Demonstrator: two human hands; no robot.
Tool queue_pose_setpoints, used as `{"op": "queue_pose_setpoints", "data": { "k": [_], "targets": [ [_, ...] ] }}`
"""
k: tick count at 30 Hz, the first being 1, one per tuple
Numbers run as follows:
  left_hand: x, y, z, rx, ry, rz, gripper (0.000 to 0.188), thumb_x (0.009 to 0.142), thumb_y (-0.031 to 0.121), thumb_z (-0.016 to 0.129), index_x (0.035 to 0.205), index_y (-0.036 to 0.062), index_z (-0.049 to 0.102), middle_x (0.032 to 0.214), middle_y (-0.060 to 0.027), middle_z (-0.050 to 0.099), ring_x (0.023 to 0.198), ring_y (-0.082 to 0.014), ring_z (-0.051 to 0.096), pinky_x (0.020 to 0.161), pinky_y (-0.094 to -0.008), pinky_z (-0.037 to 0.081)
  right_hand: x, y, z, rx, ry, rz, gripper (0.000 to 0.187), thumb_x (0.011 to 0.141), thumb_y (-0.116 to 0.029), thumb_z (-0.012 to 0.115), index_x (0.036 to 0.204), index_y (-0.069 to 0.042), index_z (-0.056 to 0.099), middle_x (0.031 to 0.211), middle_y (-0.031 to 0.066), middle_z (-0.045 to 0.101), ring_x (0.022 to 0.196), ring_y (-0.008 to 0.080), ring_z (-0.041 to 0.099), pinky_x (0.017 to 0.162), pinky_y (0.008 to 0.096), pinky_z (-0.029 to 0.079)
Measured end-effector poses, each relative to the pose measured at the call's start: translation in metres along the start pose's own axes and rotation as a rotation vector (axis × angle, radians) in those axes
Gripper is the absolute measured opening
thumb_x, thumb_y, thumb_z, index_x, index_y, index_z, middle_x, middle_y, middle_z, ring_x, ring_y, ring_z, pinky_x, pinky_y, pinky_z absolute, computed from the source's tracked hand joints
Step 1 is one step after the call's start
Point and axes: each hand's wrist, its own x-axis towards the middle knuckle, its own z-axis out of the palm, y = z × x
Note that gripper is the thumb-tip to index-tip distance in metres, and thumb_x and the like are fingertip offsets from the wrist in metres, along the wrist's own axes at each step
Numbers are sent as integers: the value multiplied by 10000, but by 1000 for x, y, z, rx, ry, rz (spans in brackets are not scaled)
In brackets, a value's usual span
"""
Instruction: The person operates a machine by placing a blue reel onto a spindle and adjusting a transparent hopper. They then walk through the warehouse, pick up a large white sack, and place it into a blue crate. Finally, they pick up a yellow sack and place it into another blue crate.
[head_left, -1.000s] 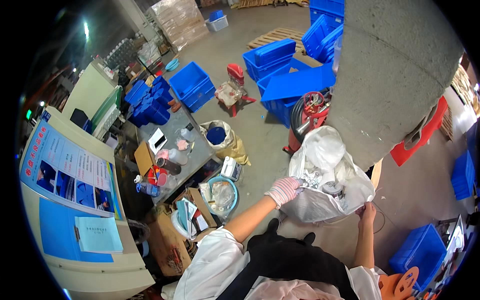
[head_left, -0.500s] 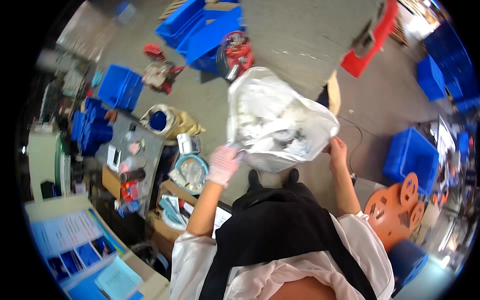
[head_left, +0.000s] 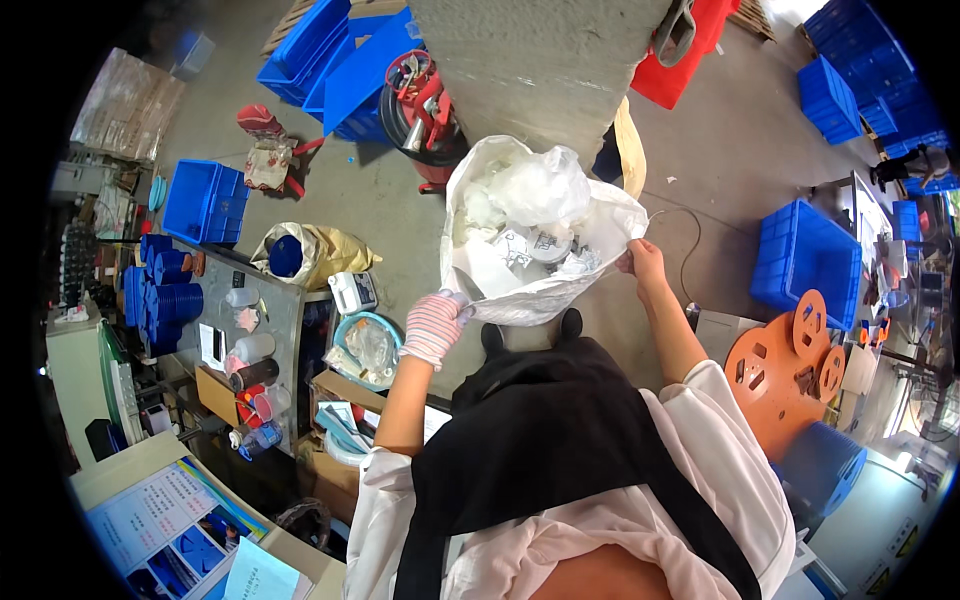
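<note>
A large white woven sack (head_left: 540, 303) hangs in front of me with its mouth spread wide. My left hand (head_left: 435, 328), in a striped pink and white glove, grips the near left part of the rim. Bare and pinched closed, my right hand (head_left: 645, 262) holds the rim at the right. Crumpled clear plastic film (head_left: 548, 188) fills the far side of the sack. Nearer lie white scraps (head_left: 492, 268) and a round pale piece with dark markings (head_left: 549, 246). The sack's bottom is hidden.
A concrete pillar (head_left: 535, 70) and a red hose reel (head_left: 425, 105) stand beyond the sack. To the left is a cluttered metal table (head_left: 275, 300) with a light-blue basin (head_left: 345, 365) beside it. At right stand a blue crate (head_left: 808, 262) and an orange disc (head_left: 770, 390).
The sack's mouth is now turned more upward, and its plastic film and scraps show more plainly. Both hands keep hold of the rim. The whole view has shifted slightly.
</note>
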Motion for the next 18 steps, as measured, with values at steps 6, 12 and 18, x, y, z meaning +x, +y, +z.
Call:
{"op": "queue_pose_setpoints", "data": {
  "k": [6, 12, 18],
  "targets": [
    [-14, 11, 21, -15, 94, 72, 257, 839, 335, 587, 811, 83, 626, 779, -143, 584, 759, -340, 586, 693, -450, 465, 14, 11, -25, -677, 294, -360, 225, 818, -244, 673, 852, -40, 585, 747, 48, 611, 653, 202, 578, 611, 325, 478],
    [-23, 15, 23, 68, 102, 81, 223, 813, 304, 605, 807, 82, 622, 784, -116, 595, 802, -304, 601, 714, -429, 473, -28, -90, 62, -810, -193, -917, 985, 584, -117, 842, 1430, -220, 349, 1513, 191, 204, 1334, 350, 353, 1031, 415, 396],
    [-23, 24, 25, 51, 219, 106, 175, 787, 273, 633, 773, 99, 630, 763, -107, 582, 775, -303, 597, 692, -426, 476, -34, -53, 152, -1047, -632, -1085, 330, 768, -56, 533, 1069, -127, 649, 1093, 128, 633, 1001, 312, 606, 854, 417, 478]
  ]
}}
